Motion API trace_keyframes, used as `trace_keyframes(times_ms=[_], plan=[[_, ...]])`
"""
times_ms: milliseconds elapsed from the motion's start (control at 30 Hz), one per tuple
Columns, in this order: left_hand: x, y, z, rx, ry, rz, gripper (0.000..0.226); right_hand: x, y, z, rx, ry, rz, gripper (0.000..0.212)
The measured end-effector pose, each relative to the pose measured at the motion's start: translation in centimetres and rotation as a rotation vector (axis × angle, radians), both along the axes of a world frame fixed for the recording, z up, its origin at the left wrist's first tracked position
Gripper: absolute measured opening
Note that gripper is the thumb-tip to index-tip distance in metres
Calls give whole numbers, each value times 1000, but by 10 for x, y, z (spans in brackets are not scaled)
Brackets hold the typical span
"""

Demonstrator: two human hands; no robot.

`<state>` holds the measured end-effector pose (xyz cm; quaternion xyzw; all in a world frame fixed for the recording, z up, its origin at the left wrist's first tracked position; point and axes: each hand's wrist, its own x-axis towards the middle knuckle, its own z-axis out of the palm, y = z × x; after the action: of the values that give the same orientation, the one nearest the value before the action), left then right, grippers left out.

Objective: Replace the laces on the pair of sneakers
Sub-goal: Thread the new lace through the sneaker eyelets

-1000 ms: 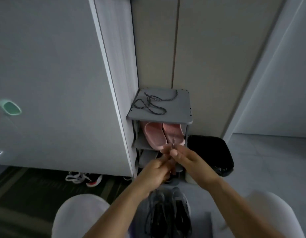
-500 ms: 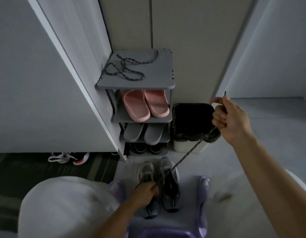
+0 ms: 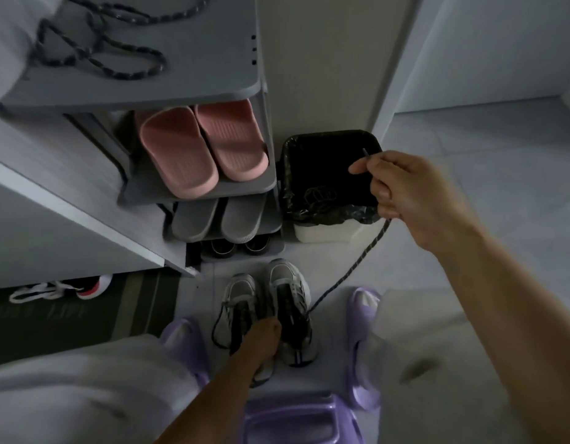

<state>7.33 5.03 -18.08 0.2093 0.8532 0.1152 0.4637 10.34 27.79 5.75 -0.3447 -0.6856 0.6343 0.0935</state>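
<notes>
Head view: two grey sneakers [image 3: 267,312] side by side on the floor, just in front of the shoe rack [image 3: 194,88]. Right hand [image 3: 415,193] is up beside the rack, over the black-lined bin [image 3: 328,174], fingers closed around a speckled lace [image 3: 351,267]. Lace tip pokes out above the thumb and forefinger; the rest runs taut from under the fist down to the sneaker farther from the mat, entering at its eyelets. Left hand [image 3: 261,338] sits on the sneakers between the two tongues, fingers curled; can't tell what they pinch. A dark lace loop hangs off the other sneaker. Second speckled lace [image 3: 98,46] lies coiled on the rack's top shelf. Pink slippers [image 3: 203,145] one shelf below.
</notes>
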Motion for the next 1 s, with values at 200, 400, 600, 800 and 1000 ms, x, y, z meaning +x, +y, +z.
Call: trace_keyframes(times_ms=[200,400,600,800,1000], plan=[[-30,28,-34,-116,125,179,45,6,4,-20,19,-152,97,28],[-25,38,-55,-254,69,56,31,5,8,-27,94,-204,148,14],[-13,18,-12,13,173,177,26,-4,4,-25,134,-258,186,14],[12,-12,67,344,296,356,16,13,-12,10,-25,-138,284,14],[17,-32,123,577,488,522,15,59,-42,49,-276,18,423,15]])
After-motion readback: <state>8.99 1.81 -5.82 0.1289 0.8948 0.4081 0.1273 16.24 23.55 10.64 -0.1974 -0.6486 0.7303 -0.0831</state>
